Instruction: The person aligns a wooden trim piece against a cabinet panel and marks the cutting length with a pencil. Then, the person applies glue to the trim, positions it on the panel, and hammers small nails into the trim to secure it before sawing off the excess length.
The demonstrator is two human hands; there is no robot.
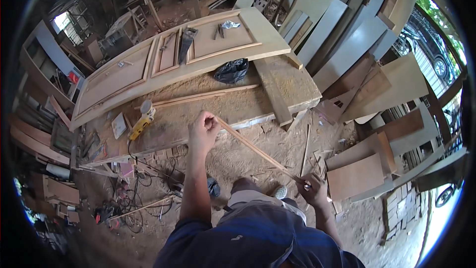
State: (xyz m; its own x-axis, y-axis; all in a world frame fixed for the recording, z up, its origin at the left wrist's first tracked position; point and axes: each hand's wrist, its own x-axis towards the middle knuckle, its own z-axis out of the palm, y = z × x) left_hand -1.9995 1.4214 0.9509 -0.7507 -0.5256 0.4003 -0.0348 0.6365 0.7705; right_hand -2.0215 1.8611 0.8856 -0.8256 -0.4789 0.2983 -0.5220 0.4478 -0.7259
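A thin wooden moulding strip [258,152] slants across in front of my body, held at both ends. My left hand [204,130] is closed on its upper end, just off the workbench's near edge. Lower and to the right, my right hand [313,188] grips the other end beside my hip. Past my left hand, similar wooden strips [206,96] lie on the dusty workbench [248,101]. A yellow power tool [142,121] with a round pale base rests left of my left hand. Behind the strips sits a crumpled black plastic bag [231,71].
A panelled wooden door [218,52] lies across the bench, carrying a handsaw [187,44] and pincers [219,31]. A board [271,92] juts over the bench's near edge. Tangled cables [134,203] lie on the floor at left. Sheets and panels [354,178] lean at right.
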